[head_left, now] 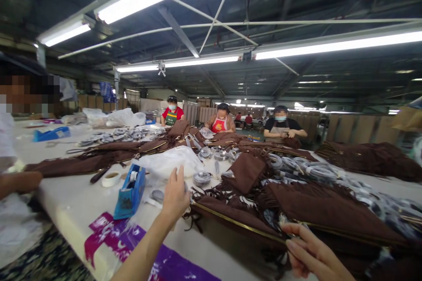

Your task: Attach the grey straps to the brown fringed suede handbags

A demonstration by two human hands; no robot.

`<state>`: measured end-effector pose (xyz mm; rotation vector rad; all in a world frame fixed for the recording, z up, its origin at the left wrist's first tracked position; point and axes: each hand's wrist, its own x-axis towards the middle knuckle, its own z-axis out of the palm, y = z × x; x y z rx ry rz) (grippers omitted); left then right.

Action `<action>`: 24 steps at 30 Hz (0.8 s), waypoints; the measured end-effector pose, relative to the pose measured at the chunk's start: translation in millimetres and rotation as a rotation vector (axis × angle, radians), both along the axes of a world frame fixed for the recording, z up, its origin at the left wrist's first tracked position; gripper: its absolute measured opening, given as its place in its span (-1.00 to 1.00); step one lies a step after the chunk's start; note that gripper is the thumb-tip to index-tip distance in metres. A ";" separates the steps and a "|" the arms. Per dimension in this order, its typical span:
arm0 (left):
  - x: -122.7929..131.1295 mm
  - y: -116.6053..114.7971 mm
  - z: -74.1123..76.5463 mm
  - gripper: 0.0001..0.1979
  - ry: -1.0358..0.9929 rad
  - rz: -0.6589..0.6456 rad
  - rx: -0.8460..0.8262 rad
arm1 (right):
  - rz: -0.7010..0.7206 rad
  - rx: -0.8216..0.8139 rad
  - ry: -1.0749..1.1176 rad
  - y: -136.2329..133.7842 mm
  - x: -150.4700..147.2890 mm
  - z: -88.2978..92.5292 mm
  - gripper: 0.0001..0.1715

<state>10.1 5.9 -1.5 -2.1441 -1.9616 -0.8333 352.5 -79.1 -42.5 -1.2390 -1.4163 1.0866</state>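
Observation:
My left hand (176, 195) is raised over the table with its fingers stretched out. It is beside a white plastic bag (171, 160) and the left end of a brown fringed bag (237, 215) with a gold zipper. At the right end of that zipper, my right hand (310, 250) has thumb and forefinger pinched together. Something small and shiny shows at its fingertips, too blurred to name. A second brown fringed piece (326, 206) lies just behind the right hand. Past the left hand sits a coiled grey strap (201, 178) in clear wrap.
A blue tape dispenser (130, 191) and a tape roll (111, 178) stand left of my left arm. Purple printed plastic (165, 250) lies at the table's near edge. More wrapped straps (316, 169) and brown bags (372, 158) spread rightward. Co-workers sit across and at the left.

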 end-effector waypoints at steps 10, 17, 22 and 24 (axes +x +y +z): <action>76.4 18.3 16.9 -0.79 0.430 -0.491 -0.136 | -0.050 0.112 0.116 23.3 -14.6 38.6 -0.42; 67.8 73.8 117.4 -0.87 0.550 -0.591 -0.066 | -0.162 0.217 0.243 50.7 -16.7 97.4 -0.43; 63.8 74.3 160.9 -0.93 0.583 -0.648 -0.072 | -0.106 0.294 0.294 53.1 -18.2 131.8 -0.45; 61.5 71.8 168.1 -0.93 0.585 -0.675 -0.086 | -0.084 0.298 0.309 49.8 -17.9 137.3 -0.46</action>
